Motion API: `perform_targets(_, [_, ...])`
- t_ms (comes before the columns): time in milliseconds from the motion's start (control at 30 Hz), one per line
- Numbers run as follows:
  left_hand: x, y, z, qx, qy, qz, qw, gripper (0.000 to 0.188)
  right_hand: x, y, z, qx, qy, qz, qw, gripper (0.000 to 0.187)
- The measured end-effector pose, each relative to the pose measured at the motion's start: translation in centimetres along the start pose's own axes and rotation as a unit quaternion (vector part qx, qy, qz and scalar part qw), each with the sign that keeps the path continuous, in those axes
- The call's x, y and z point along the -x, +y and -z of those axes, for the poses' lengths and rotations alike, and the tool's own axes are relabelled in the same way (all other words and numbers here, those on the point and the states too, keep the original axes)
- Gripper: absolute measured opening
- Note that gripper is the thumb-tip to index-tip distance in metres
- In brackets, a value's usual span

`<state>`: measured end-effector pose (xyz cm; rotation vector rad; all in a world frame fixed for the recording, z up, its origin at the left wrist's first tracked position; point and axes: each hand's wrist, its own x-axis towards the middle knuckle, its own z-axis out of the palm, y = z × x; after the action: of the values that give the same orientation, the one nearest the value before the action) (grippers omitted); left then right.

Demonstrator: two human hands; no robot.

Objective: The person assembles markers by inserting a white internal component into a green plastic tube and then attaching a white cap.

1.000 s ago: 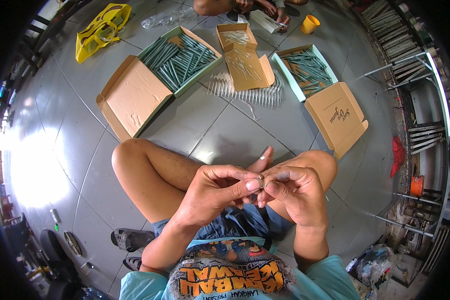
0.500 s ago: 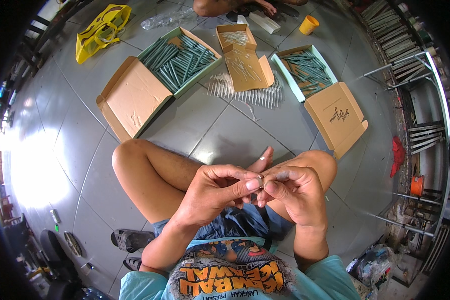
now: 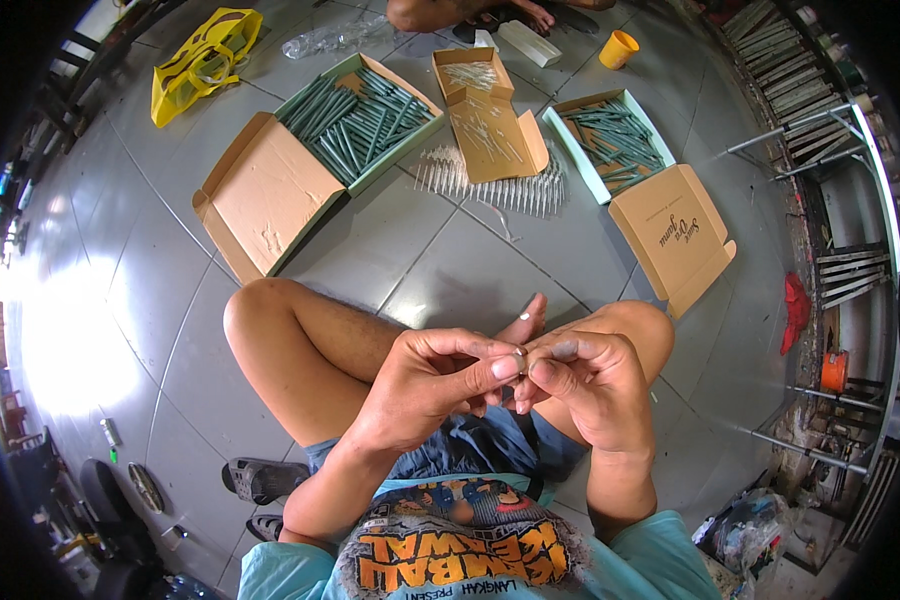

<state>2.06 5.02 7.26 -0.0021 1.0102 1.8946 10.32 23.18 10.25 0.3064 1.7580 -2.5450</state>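
My left hand (image 3: 425,392) and my right hand (image 3: 592,392) meet above my lap, thumbs and fingers pinched tip to tip. Something small sits between the fingertips, mostly covered by them, and I cannot make out what it is. Beyond my crossed legs lies an opened box (image 3: 398,143) of many dark green pen-like sticks (image 3: 345,125). A second opened box (image 3: 582,165) to the right holds fewer green sticks (image 3: 620,140). Between them, a small brown carton (image 3: 490,160) bears thin clear-white pieces (image 3: 485,125). More slender clear pieces (image 3: 510,195) lie side by side on the floor.
A yellow bag (image 3: 205,65) and clear plastic wrap (image 3: 335,38) lie at the far left. Another person's hand (image 3: 538,16) shows at the top, near a white tray (image 3: 530,43) and an orange-yellow cup (image 3: 618,50). Sandals (image 3: 265,480) sit left of me; metal racks (image 3: 885,210) line the right.
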Motion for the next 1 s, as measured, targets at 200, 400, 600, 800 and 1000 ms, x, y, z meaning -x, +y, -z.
perform_targets(200, [0.00, -0.16, 0.14, -0.003, -0.003, -0.003, 1.000, 0.013, -0.03, -0.08, -0.48, 0.016, 0.022, 0.002, 1.000, 0.021])
perform_targets(400, [0.06, -0.26, 0.21, -0.002, -0.005, -0.006, 1.000, 0.013, -0.01, 0.01, -0.51, 0.014, 0.027, -0.003, 1.000, 0.020])
perform_targets(600, [0.04, -0.30, 0.21, -0.002, -0.008, -0.007, 1.000, 0.013, 0.03, 0.07, -0.50, 0.013, 0.028, -0.002, 1.000, 0.019])
perform_targets(800, [0.04, -0.35, 0.22, 0.003, -0.005, -0.009, 1.000, 0.013, -0.03, 0.15, -0.42, 0.010, 0.019, 0.000, 1.000, 0.019])
perform_targets(1000, [-0.02, -0.38, 0.24, 0.006, -0.012, -0.013, 1.000, 0.013, -0.04, 0.13, -0.54, -0.001, 0.024, -0.002, 1.000, 0.019])
